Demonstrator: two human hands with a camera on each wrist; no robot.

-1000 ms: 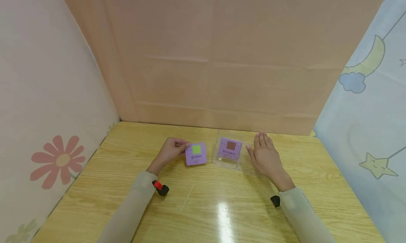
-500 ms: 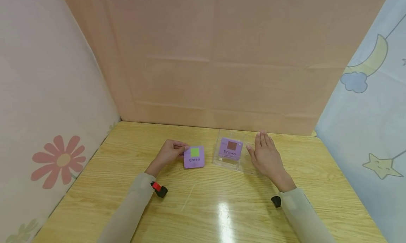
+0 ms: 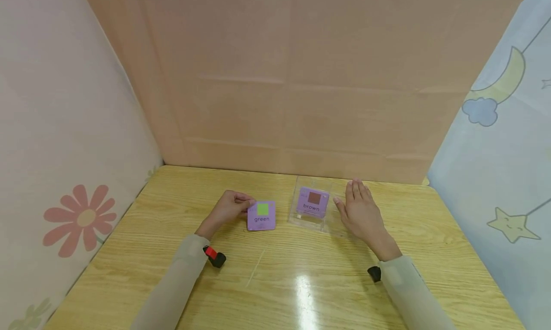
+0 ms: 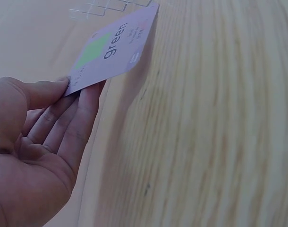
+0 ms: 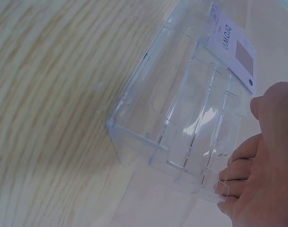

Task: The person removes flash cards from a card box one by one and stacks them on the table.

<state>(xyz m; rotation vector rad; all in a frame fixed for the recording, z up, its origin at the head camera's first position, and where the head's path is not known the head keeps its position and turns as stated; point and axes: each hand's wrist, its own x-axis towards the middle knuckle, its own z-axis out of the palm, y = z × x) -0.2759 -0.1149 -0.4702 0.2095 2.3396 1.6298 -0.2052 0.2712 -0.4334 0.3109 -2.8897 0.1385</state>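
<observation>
My left hand [image 3: 225, 210] pinches the upper left corner of a purple card [image 3: 261, 215] printed with a light green square and the word "green". In the left wrist view the thumb lies on the card's printed face and the fingers are behind it, with the card tilted above the wood. To its right stands a clear plastic stepped card holder [image 5: 182, 123]. A purple "brown" card [image 3: 313, 202] with a brown square leans in that holder. My right hand [image 3: 363, 215] is at the holder's right side, fingers straight and together, fingertips right at its edge.
The wooden table [image 3: 275, 282] carries a pale scratch-like line in front of the cards. A brown paper backdrop [image 3: 284, 105] rises just behind the holder. Patterned fabric walls [image 3: 482, 153] bound the left and right sides.
My left hand has moved slightly left and toward me with the green card, which now sits straighter. The right hand and the holder have stayed in place.
</observation>
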